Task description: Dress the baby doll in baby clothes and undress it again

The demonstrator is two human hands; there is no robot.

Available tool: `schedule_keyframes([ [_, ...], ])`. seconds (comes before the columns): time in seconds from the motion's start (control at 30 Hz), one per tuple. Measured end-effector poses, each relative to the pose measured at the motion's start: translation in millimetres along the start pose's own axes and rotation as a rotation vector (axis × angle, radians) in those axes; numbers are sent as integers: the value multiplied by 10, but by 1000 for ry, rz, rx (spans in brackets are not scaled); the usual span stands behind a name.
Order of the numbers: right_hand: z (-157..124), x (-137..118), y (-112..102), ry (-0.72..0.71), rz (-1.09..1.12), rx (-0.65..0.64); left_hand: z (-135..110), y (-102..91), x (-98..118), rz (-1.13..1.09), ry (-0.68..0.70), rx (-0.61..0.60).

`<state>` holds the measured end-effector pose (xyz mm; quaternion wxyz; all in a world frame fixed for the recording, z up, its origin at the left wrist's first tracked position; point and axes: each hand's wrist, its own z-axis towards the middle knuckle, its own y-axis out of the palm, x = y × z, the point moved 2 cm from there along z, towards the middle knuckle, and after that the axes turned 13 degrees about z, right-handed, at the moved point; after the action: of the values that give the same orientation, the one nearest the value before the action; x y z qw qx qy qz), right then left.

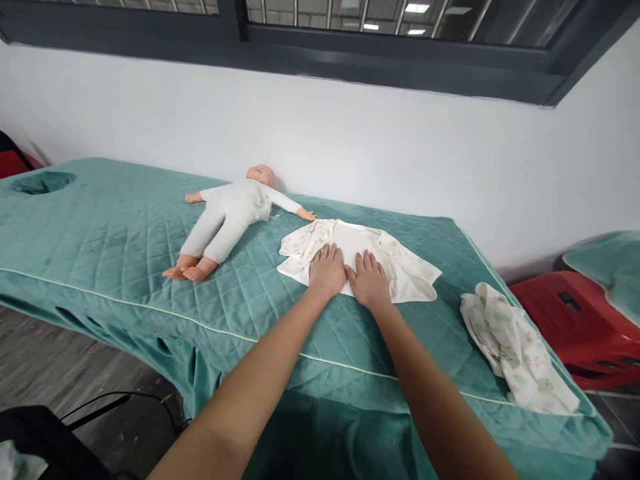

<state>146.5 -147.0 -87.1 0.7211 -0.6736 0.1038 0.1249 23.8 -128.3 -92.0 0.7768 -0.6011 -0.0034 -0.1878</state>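
Note:
A small white baby shirt (355,235) with a faint print on its sleeves lies spread on the green quilted bed cover, its front laid apart. My left hand (327,269) rests flat on the shirt's lower left part, fingers stretched out. Beside it, my right hand (369,277) lies flat on the lower middle, and the two thumbs nearly meet. Just left of the shirt a baby doll (231,212) with a white cloth body lies on its back, arms spread, one hand close to the shirt's left sleeve.
A crumpled printed cloth (515,350) lies at the bed's right end. The green bed cover (125,233) has a round hole at far left. A red plastic stool (570,320) stands to the right. Behind the bed rises a white wall (175,120) below a dark window frame.

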Motion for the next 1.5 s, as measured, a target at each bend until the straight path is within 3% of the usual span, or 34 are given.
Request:
schedule_keyframes([
  [0.07,-65,-5,-6,-28,-4,20,-177,-65,-131,-135,65,99],
  [0.13,-144,-12,-9,-54,-9,36,-347,-162,-403,-264,81,257],
  [0.2,-248,-27,-4,-91,-9,48,-465,-253,-781,-338,-34,360],
  [0.3,-437,-54,19,-172,26,71,-492,-327,-1302,-487,-300,320],
  [0.4,-563,-71,30,-190,127,81,-365,-357,-1509,-505,-296,249],
  [0.5,-479,-122,-21,-131,301,56,-191,-349,-1500,-361,-204,207],
  [0.63,53,-349,-158,-22,485,18,-12,-324,-1502,-235,-204,158],
  [0.77,773,-615,-169,174,451,-28,149,-352,-1635,-282,-361,220],
  [0.87,1101,-685,-70,242,356,-23,295,-354,-1761,-274,-528,277],
  [1.03,1196,-543,91,174,416,-17,470,-312,-1881,-284,-615,482],
  [1.17,1249,-430,136,166,668,49,469,-346,-1791,-268,-467,617],
  [1.23,1296,-421,156,159,871,75,457,-369,-1678,-360,-356,538],
  [1.37,1344,-449,180,170,1322,56,418,-404,-1368,-589,-75,196],
  [1.5,1303,-534,154,179,1692,-62,344,-443,-1121,-543,122,-65],
])
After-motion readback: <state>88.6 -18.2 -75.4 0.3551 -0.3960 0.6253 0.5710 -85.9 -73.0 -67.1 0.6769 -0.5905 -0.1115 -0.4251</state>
